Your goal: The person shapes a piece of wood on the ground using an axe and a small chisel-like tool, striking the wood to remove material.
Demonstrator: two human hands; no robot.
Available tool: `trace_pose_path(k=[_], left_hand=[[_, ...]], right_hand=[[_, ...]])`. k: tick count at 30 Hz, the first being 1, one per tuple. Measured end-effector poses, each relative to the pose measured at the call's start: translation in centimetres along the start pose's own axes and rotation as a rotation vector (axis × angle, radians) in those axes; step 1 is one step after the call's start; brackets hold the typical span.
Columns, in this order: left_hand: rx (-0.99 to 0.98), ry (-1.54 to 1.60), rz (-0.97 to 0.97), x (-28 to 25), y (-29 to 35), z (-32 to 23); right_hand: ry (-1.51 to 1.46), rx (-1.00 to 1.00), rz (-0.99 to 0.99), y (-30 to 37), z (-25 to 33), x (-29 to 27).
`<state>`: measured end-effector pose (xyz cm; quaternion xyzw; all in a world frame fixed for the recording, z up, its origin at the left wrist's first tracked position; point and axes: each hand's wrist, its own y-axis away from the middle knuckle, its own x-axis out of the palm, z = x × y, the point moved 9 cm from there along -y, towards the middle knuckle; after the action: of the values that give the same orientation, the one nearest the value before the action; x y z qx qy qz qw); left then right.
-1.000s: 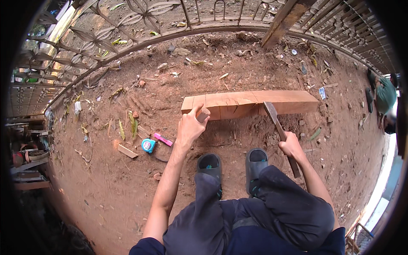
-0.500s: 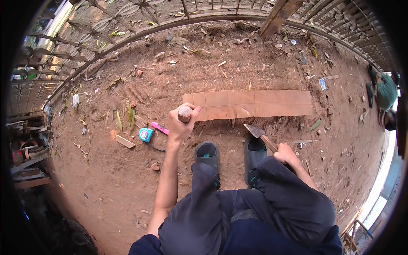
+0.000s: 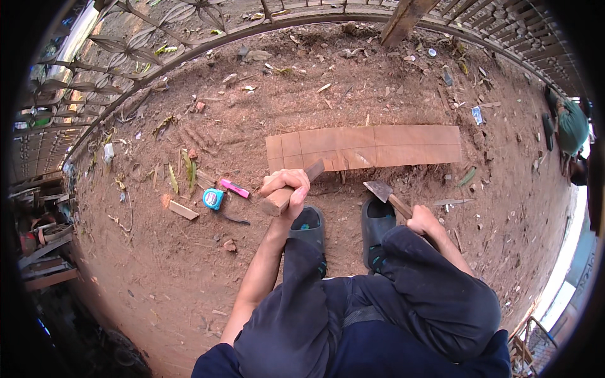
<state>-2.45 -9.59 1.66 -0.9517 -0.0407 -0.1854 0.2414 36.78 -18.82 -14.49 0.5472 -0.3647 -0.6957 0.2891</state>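
Note:
My left hand is closed round a wooden-handled chisel, its broad flat end pointing up and to the right. It hovers at the near edge of a long reddish-brown board that lies crosswise on the dirt. Thin dark lines run along and across the board, and its near edge looks rough near the chisel. Beside my right knee, my right hand grips the wooden handle of a hatchet. The wedge-shaped metal head rests above the toe of my right clog, apart from the board.
On the left lie a blue tape measure with a dark strap, a pink pen-like object and a small wood offcut. A metal fence curves along the far side. A person in green is at the far right.
My left hand has turned the chisel from pointing down, end-on to me, to lying slanted, and moved slightly right and nearer. My right hand and the hatchet have hardly moved.

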Motion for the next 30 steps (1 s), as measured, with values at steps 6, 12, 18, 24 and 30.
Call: trace_pose_path(k=[6, 12, 18, 24, 30], left_hand=[[-0.040, -0.005, 0.001, -0.2, 0.8, 0.7], [-0.036, -0.026, 0.049, 0.3, 0.6, 0.2], [-0.017, -0.036, 0.055, -0.1, 0.8, 0.3], [-0.031, -0.024, 0.026, -0.5, 0.7, 0.3], [-0.003, -0.076, 0.102, 1.2, 0.3, -0.3]], right_hand=[[-0.032, -0.015, 0.003, -0.2, -0.2, 0.2], [-0.012, -0.012, 0.006, -0.2, -0.2, 0.1], [-0.003, -0.005, 0.006, 0.2, 0.2, -0.4], [-0.016, -0.009, 0.018, 0.0, 0.1, -0.2], [-0.002, -0.005, 0.013, 0.2, 0.3, -0.5]])
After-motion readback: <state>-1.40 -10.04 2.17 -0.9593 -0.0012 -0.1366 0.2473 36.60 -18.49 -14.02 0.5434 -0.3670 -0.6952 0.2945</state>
